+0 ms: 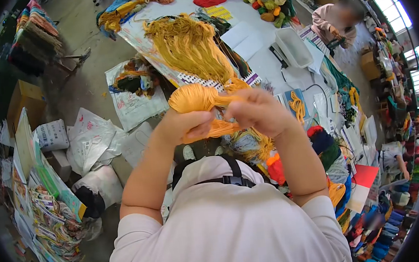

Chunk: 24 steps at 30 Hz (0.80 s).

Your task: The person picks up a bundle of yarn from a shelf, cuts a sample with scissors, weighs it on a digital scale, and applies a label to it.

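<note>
A thick skein of orange yarn (192,99) is held up in front of my chest, its looped bundle bulging above my left hand. My left hand (189,124) is closed round the lower part of the bundle. Right of it, my right hand (254,108) grips the strands where they narrow, its fingers closed and slightly blurred. More orange strands (224,128) hang between and below the hands. Just beyond them, mustard and golden yarn hanks (190,46) lie spread along the table's near edge.
On the white table (255,21) are a grey plastic bin (293,49) and an orange skein (296,105) on a blue item. Plastic sacks (94,140) and a cardboard box (24,103) stand at left. Another person (336,22) works at the far right among yarn piles.
</note>
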### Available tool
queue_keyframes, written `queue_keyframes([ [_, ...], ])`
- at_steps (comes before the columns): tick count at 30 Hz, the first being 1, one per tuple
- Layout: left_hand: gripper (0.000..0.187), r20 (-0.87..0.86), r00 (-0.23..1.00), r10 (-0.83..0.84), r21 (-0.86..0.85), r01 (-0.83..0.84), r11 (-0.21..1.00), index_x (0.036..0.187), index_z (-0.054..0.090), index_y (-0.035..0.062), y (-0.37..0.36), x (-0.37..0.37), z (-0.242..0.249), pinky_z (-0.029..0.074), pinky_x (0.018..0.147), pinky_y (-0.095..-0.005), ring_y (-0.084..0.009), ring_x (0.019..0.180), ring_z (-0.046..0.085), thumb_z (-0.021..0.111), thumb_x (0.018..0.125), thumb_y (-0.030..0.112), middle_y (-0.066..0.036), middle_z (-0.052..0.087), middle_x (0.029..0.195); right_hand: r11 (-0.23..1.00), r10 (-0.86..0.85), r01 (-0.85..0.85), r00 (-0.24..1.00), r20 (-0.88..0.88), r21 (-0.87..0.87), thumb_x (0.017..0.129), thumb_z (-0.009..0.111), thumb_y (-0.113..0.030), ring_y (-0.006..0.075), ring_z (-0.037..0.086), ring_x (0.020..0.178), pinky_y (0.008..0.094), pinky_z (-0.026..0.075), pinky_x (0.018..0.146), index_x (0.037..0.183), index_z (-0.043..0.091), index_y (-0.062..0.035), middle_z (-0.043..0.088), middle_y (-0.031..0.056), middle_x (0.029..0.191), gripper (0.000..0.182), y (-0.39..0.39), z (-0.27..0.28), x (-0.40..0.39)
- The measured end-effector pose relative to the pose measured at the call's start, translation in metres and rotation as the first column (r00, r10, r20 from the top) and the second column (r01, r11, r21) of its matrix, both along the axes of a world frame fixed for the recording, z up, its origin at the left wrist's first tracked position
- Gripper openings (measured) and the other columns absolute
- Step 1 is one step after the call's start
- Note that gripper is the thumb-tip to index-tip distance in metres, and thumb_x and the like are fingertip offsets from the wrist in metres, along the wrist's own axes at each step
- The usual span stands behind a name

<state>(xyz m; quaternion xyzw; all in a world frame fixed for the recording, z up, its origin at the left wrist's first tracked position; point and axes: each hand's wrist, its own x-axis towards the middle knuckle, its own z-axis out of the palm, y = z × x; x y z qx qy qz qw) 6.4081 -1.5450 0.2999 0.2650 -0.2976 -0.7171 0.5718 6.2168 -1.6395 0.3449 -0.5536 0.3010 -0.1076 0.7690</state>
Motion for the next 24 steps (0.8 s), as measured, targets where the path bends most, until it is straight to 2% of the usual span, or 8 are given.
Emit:
queue_keyframes([
  [3,0.038,-0.034,0.990,-0.133,-0.028,0.133,0.991,0.118,0.048,-0.0024,0.017,0.034,-0.017,0.026,0.034,-0.0200,-0.0023,0.033,0.029,0.055,0.084,0.012,0.004,0.037,0.048,0.865,-0.446,0.317,0.842,0.304,0.390,0.093,0.051,-0.021,0.0046,0.028,0.039,0.0214,0.020,0.038,0.074,0.056,-0.0076,0.031,-0.0068,0.051,0.024,-0.037,-0.005,-0.047],
  [5,0.028,-0.524,0.844,-0.119,-0.111,0.071,0.991,0.113,0.049,0.0009,0.047,0.080,-0.060,0.030,0.037,-0.0206,-0.0023,0.037,0.032,0.049,0.089,0.016,0.005,0.034,0.051,0.802,-0.576,0.331,0.648,0.498,0.497,0.094,0.047,-0.017,0.0043,0.023,0.040,0.0213,0.018,0.037,0.078,0.050,-0.0077,0.023,-0.0084,0.050,0.020,-0.085,-0.033,-0.121],
  [6,0.022,-0.657,0.752,0.055,-0.139,-0.193,0.971,0.108,0.051,0.0030,0.069,0.103,-0.086,0.032,0.040,-0.0217,-0.0032,0.041,0.033,0.042,0.095,0.018,0.006,0.032,0.054,0.584,-0.810,0.564,0.459,0.366,0.584,0.095,0.045,-0.015,0.0044,0.020,0.039,0.0217,0.016,0.037,0.081,0.050,-0.0058,0.023,-0.0085,0.050,0.017,-0.096,-0.037,-0.154],
  [8,0.023,-0.561,0.737,0.376,-0.056,-0.487,0.871,0.101,0.054,0.0001,0.091,0.123,-0.059,0.033,0.043,-0.0226,-0.0037,0.041,0.034,0.037,0.097,0.016,0.006,0.034,0.056,0.448,-0.893,0.620,0.343,0.290,0.644,0.095,0.045,-0.014,0.0049,0.017,0.038,0.0226,0.015,0.037,0.080,0.050,-0.0044,0.022,-0.0083,0.049,0.019,-0.122,-0.065,-0.233],
  [15,0.021,-0.434,0.579,0.690,-0.020,-0.772,0.635,0.093,0.056,0.0002,0.128,0.207,-0.064,0.026,0.043,-0.0198,-0.0044,0.042,0.024,0.041,0.096,0.015,0.006,0.025,0.053,0.081,-0.997,0.887,0.073,0.036,0.455,0.095,0.042,-0.013,0.0056,0.018,0.038,0.0233,0.015,0.038,0.079,0.051,-0.0032,0.023,-0.0072,0.048,0.021,-0.149,-0.101,-0.397],
  [18,0.019,-0.252,0.416,0.874,-0.122,-0.910,0.397,0.088,0.057,0.0030,0.170,0.283,-0.095,0.023,0.044,-0.0197,-0.0046,0.044,0.022,0.044,0.094,0.014,0.007,0.022,0.055,-0.285,-0.958,0.855,-0.269,-0.100,0.433,0.097,0.038,-0.018,0.0051,0.019,0.036,0.0230,0.016,0.035,0.083,0.054,-0.0038,0.025,-0.0075,0.049,0.026,-0.169,-0.126,-0.548],
  [20,0.020,-0.219,0.485,0.847,-0.126,-0.875,0.468,0.100,0.060,0.0020,0.186,0.292,-0.081,0.023,0.046,-0.0192,-0.0046,0.046,0.021,0.046,0.093,0.013,0.007,0.022,0.057,0.013,-0.992,0.983,-0.010,0.126,0.182,0.097,0.040,-0.019,0.0045,0.019,0.036,0.0223,0.016,0.033,0.082,0.055,-0.0055,0.025,-0.0082,0.049,0.025,-0.135,-0.091,-0.578],
  [24,0.044,0.018,0.484,0.875,-0.129,-0.867,0.482,0.132,0.041,-0.0039,0.146,0.239,-0.047,0.027,0.048,-0.0181,-0.0029,0.048,0.022,0.048,0.094,0.017,0.006,0.025,0.060,0.403,-0.915,0.893,0.394,0.086,0.202,0.097,0.046,-0.021,0.0022,0.019,0.038,0.0197,0.016,0.034,0.112,0.056,-0.0016,0.022,-0.0087,0.051,0.026,-0.097,0.020,-0.467],
])
